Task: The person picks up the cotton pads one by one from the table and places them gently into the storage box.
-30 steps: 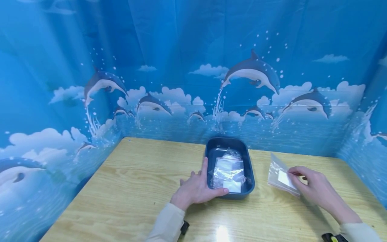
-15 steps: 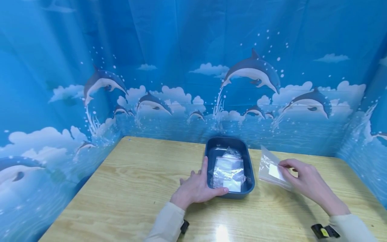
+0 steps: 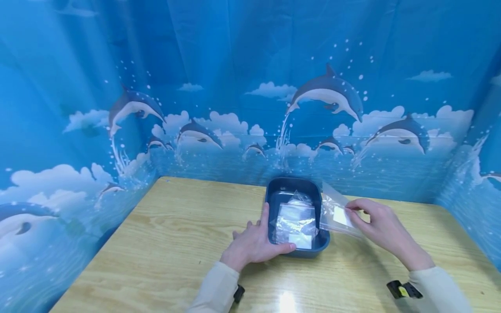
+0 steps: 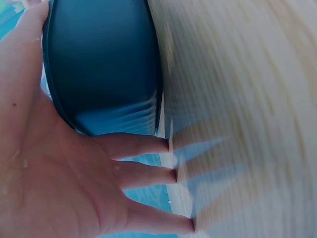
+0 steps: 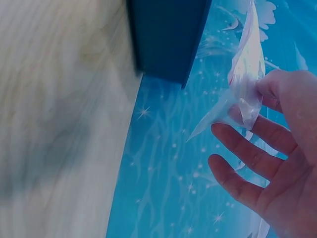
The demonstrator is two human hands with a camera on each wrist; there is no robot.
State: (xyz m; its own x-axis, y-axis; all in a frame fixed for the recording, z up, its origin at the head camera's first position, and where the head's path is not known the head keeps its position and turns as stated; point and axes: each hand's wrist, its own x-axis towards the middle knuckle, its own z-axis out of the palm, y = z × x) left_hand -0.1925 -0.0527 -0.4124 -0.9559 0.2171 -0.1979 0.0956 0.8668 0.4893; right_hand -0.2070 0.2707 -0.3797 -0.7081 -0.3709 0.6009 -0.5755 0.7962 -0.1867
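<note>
A dark blue rectangular tray (image 3: 294, 185) stands near the table's back edge. Inside it lie clear zip-lock bags (image 3: 296, 219), the top one bearing a white label. My left hand (image 3: 254, 244) rests against the tray's near left corner, thumb on the near rim and index finger along the left side. In the left wrist view, its other fingers (image 4: 143, 174) stretch out straight with their tips on the table. My right hand (image 3: 381, 224) pinches another clear zip-lock bag (image 3: 332, 213) by its labelled side. That bag's left edge overlaps the tray's right rim in the head view, above the table.
The wood-grain table (image 3: 188, 226) runs to a blue dolphin-print curtain (image 3: 235, 95) at the back and on both sides. Black straps show at both wrists, beside pale sleeves (image 3: 442, 282).
My right hand has carried the pinched zip-lock bag leftward, from open table to the tray's right rim. The left hand and the tray have stayed in place.
</note>
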